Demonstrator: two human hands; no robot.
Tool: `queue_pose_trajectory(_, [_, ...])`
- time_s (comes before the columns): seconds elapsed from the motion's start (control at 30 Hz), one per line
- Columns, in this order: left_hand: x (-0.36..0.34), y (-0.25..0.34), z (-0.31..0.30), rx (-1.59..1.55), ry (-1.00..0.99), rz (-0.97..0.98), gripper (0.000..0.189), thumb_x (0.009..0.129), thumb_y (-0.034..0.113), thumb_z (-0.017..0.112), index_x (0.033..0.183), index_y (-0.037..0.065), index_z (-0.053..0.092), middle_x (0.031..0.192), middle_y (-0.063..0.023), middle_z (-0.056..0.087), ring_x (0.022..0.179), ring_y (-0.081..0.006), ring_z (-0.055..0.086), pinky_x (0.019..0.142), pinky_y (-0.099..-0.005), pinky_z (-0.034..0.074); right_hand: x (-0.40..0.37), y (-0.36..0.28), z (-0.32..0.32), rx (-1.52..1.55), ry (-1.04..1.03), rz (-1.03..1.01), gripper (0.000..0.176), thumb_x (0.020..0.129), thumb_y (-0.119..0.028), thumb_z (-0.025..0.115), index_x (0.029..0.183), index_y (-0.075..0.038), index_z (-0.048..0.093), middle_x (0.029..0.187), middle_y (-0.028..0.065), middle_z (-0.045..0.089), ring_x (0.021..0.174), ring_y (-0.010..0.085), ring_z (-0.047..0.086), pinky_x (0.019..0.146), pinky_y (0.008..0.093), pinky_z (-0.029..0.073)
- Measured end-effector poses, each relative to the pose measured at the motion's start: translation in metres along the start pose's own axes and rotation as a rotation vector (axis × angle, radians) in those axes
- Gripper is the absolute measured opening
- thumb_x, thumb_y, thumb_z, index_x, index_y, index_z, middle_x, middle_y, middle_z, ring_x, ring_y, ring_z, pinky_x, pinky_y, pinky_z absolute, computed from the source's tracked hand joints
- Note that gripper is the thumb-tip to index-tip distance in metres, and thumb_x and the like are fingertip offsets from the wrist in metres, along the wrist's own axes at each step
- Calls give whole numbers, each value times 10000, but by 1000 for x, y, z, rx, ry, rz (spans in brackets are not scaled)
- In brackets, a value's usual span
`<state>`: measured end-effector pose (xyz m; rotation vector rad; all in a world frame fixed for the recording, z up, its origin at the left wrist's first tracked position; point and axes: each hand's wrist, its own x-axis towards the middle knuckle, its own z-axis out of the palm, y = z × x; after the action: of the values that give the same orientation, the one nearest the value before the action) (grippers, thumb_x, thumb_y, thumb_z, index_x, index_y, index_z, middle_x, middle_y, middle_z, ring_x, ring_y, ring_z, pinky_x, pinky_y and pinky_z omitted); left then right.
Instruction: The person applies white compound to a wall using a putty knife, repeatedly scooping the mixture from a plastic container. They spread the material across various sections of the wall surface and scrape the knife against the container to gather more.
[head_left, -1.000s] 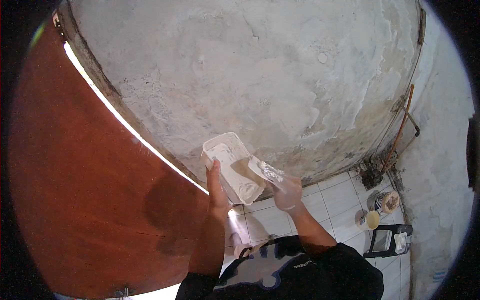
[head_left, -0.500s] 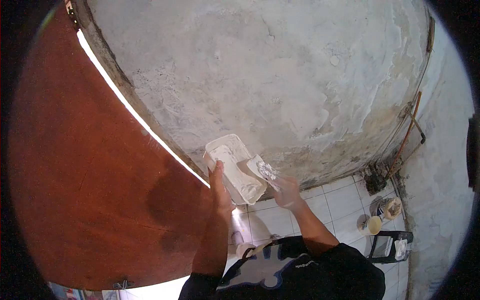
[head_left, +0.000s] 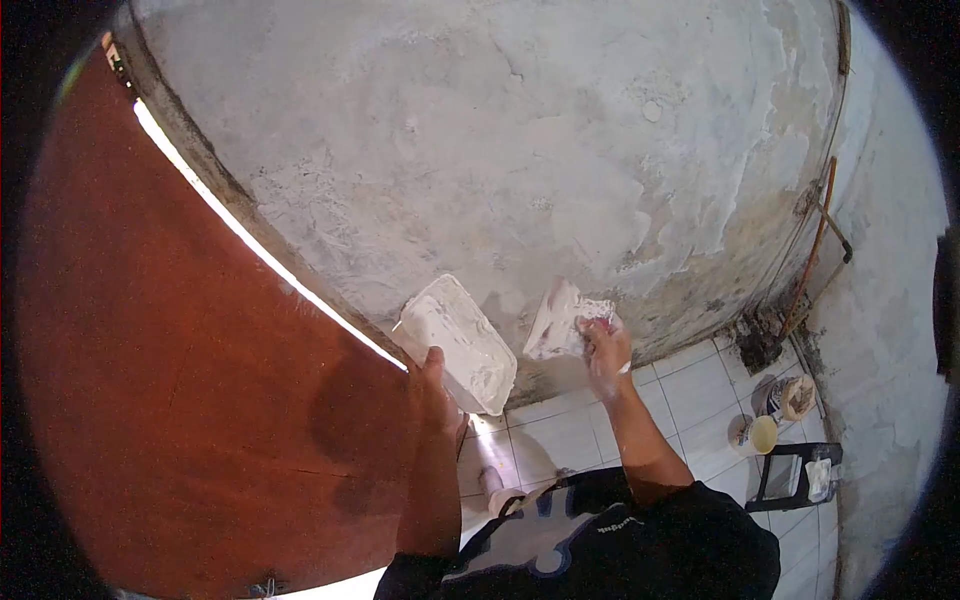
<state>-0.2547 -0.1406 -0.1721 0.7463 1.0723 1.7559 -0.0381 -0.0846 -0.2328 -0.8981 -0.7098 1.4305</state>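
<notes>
While the left forearm [head_left: 433, 480] points up the view, the left hand [head_left: 435, 385] is partly closed on a rectangular tub [head_left: 478, 402] of white putty [head_left: 450, 330], thumb at its side (the other fingers are mostly hidden). The tub is before the grey wall [head_left: 450, 150], open top toward the camera, long axis slanting from upper left to lower right. Apart from it, a broad putty knife [head_left: 552, 328] points its smeared blade leftward, gripped by the right hand [head_left: 608, 358], whose fingers curl tightly round the handle.

The flat, white-smeared blade [head_left: 550, 325] is blurred. The white rectangular plastic tub [head_left: 466, 392] partly hides the left hand [head_left: 433, 397].
</notes>
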Motion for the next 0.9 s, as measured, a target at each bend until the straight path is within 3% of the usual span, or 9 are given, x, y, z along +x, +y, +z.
queue_pose_trajectory(0.03, [1,-1,-1,170,-7,84,708,859,240,575,1455,46,247,1407,-151,381,1328,-316,358,1101,-463,294,-2,-7,3,319,-37,-20,235,868,-97,649,1058,23,579,924,103,649,798,177,644,683,331,529])
queue_pose_trajectory(0.07, [2,-1,2,172,-13,80,708,859,240,575,1455,46,247,1407,-151,381,1328,-316,358,1101,-463,294,-5,-8,4,321,-30,-22,235,868,-97,649,1058,23,579,924,103,649,798,177,644,683,331,529])
queue_pose_trajectory(0.13, [3,1,17,202,-250,384,823,784,251,652,1460,49,229,1428,-119,330,1329,-287,338,1106,-427,280,-7,-10,6,158,39,50,280,858,-104,671,1079,28,559,911,92,643,781,176,640,668,322,532])
queue_pose_trajectory(0.27, [3,-15,30,156,-292,464,921,737,256,711,1466,41,190,1436,-118,292,1318,-278,339,1098,-421,290,-9,12,7,-14,-17,6,285,860,-113,683,1077,25,560,946,89,639,803,157,628,679,308,524])
queue_pose_trajectory(0.37, [-4,-26,38,210,-336,552,948,739,220,714,1459,7,136,1420,-159,291,1310,-290,336,1094,-432,289,-15,14,23,-120,82,-185,264,867,-105,678,1064,25,561,890,79,657,757,137,617,653,288,502])
queue_pose_trajectory(0.5, [-9,-45,34,223,-356,476,945,740,224,715,1455,6,137,1411,-170,298,1298,-288,347,1089,-428,288,-17,18,25,-347,157,-279,264,864,-107,681,1058,27,563,865,80,664,741,133,615,659,287,501])
queue_pose_trajectory(0.7, [-8,-62,19,444,-379,457,899,761,245,686,1450,7,160,1384,-179,333,1277,-290,369,1080,-420,294,2,50,21,-42,194,-197,303,866,-149,689,1069,36,563,894,92,665,780,126,613,698,292,498])
queue_pose_trajectory(0.77, [-14,-62,16,281,-329,380,871,767,252,666,1447,9,178,1374,-179,351,1270,-297,376,1078,-421,297,-2,47,19,94,102,-1,304,881,-154,663,1090,43,563,955,105,661,845,142,627,735,284,505])
queue_pose_trajectory(0.9, [-7,-71,-5,255,-218,319,821,774,241,646,1441,14,223,1341,-171,395,1243,-295,405,1060,-426,323,24,90,0,484,61,118,263,901,-134,614,1099,34,573,1005,102,655,899,164,635,766,290,517])
